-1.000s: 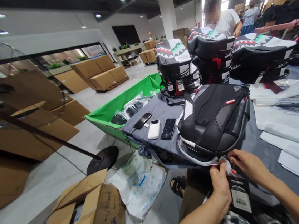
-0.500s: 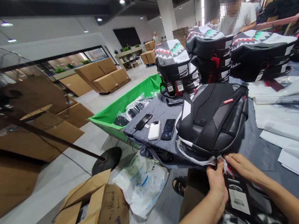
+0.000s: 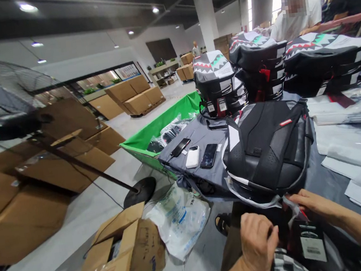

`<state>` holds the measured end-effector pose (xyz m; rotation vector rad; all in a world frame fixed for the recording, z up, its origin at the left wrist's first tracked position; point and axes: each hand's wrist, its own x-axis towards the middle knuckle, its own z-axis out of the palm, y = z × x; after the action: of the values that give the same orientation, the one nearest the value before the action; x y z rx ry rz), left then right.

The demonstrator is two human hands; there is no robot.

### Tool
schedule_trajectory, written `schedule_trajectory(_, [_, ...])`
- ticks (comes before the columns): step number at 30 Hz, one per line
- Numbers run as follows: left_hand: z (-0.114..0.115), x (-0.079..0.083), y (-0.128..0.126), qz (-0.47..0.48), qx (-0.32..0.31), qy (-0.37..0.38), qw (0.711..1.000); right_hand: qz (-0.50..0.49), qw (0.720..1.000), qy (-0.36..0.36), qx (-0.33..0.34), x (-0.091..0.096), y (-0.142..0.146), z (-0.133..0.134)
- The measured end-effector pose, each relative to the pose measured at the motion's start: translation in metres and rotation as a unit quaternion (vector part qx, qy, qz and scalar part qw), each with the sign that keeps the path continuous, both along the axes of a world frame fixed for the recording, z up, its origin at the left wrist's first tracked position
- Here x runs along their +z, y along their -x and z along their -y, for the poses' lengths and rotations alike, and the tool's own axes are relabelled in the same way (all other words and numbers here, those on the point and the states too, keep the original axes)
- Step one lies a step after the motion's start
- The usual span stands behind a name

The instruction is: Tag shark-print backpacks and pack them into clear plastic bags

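A black backpack [image 3: 268,145] lies back side up on the grey table [image 3: 196,136] in front of me. My left hand [image 3: 258,242] is curled closed just below the table edge, beside the hang tag [image 3: 311,242]; what its fingers pinch is hidden. My right hand [image 3: 315,205] rests at the backpack's lower edge, fingers together on the tag's string and thin wrapping there. The black and white hang tag dangles below the table edge between my hands.
Stacks of shark-mouth backpacks [image 3: 216,77] stand at the table's far side. Two phones and a white power bank [image 3: 192,156] lie left of the backpack. White sheets [image 3: 351,150] cover the right. A green bin [image 3: 154,130], open carton [image 3: 122,255], fan [image 3: 4,107] and another person [image 3: 297,13] surround.
My left hand has dropped lower and away from the backpack's edge. The hang tag has swung down to the right. The view has shifted slightly right and down.
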<state>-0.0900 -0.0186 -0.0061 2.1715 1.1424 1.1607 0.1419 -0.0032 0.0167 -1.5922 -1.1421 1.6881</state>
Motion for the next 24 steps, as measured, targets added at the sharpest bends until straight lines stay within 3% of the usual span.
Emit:
schedule_trajectory(2, [-0.011,-0.001,-0.001,-0.129,0.023,-0.154,0.979,-0.003,1.000,-0.010,0.013,0.000,-0.001,0.002])
schedule_trajectory(3, [-0.019,-0.003,-0.007,-0.172,0.030,-0.188,0.967,0.014,1.000,-0.015,0.005,0.000,-0.001,0.001])
schedule_trajectory(6, [-0.041,-0.013,-0.030,-0.211,0.031,-0.184,0.959,0.159,0.985,-0.066,-0.015,0.003,-0.002,0.004])
schedule_trajectory(7, [-0.044,-0.016,-0.036,-0.206,0.025,-0.168,0.964,0.225,0.967,-0.114,-0.026,0.006,-0.003,0.008])
schedule_trajectory(9, [-0.046,-0.019,-0.045,-0.185,0.013,-0.130,0.974,0.336,0.905,-0.251,-0.072,0.011,-0.001,0.023])
schedule_trajectory(12, [-0.043,-0.015,-0.050,-0.136,0.004,-0.074,0.988,0.384,0.808,-0.437,-0.095,0.011,0.017,0.051])
schedule_trajectory(15, [-0.039,0.000,-0.052,-0.122,0.005,-0.010,0.992,0.400,0.755,-0.518,-0.042,-0.006,0.045,0.070])
schedule_trajectory(19, [-0.028,0.017,-0.050,-0.183,-0.017,0.011,0.983,0.444,0.703,-0.550,-0.078,-0.040,0.065,0.082])
schedule_trajectory(21, [-0.017,0.016,-0.048,-0.224,-0.047,-0.016,0.973,0.443,0.695,-0.556,-0.104,-0.057,0.061,0.092])
schedule_trajectory(24, [0.001,-0.002,-0.046,-0.278,-0.144,-0.068,0.947,0.425,0.711,-0.548,-0.117,-0.083,0.043,0.110])
